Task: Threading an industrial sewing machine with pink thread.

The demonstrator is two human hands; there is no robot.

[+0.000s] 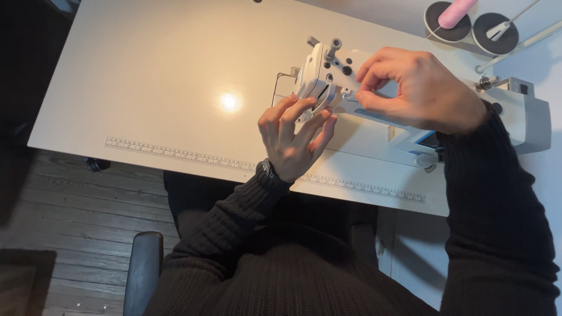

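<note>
both hands [295,137] [413,88] on white sewing machine [521,114]

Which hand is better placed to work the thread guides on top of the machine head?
Probably right: the right hand already pinches at the top of the sewing machine; the left hand sits lower, by the needle end.

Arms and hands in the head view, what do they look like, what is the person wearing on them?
Both arms are covered by long sleeves of a dark, ribbed knit sweater that reach the wrists with snug cuffs. The left hand and right hand are bare, with no gloves. A watch with a dark band shows at the left wrist, partly under the cuff. No rings can be made out.
</note>
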